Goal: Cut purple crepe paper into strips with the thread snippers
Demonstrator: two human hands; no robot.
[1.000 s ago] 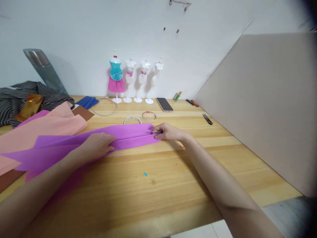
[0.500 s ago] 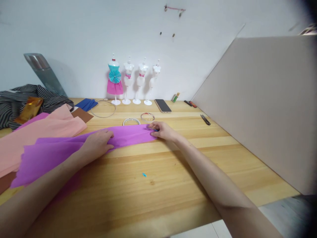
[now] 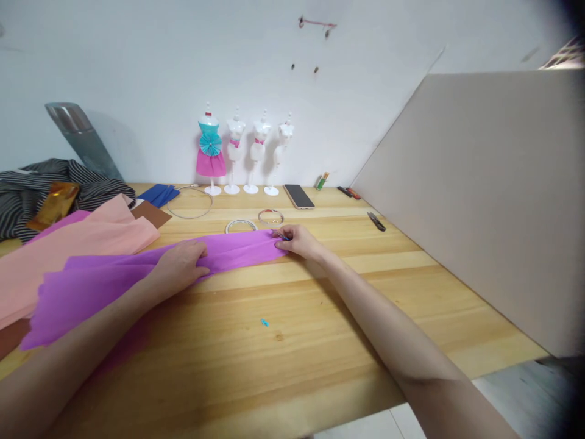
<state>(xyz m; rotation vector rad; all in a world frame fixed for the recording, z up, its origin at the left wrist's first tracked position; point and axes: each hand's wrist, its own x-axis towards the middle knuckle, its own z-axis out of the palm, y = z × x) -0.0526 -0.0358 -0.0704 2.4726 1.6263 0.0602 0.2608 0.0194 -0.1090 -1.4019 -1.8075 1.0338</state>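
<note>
A long strip of purple paper (image 3: 114, 271), folded into pleats, lies across the wooden table (image 3: 283, 347). My left hand (image 3: 180, 263) rests on its middle with the fingers curled over the folds, pressing them down. My right hand (image 3: 297, 240) pinches the strip's right end; a small blue thing shows at the fingertips, too small to name. Both forearms reach in from the near edge.
Peach paper (image 3: 77, 241), brown and blue sheets lie at the left, striped cloth (image 3: 27, 195) behind. Several small dress-form stands (image 3: 242, 152) line the wall, one in a pink skirt. A phone (image 3: 298, 196), wire rings (image 3: 241, 225), snips (image 3: 376, 221) and a grey board (image 3: 484, 201) at right.
The purple strip has been gathered narrower and its left end pulled in. My right hand has closed tighter on the right end. The view has tilted slightly.
</note>
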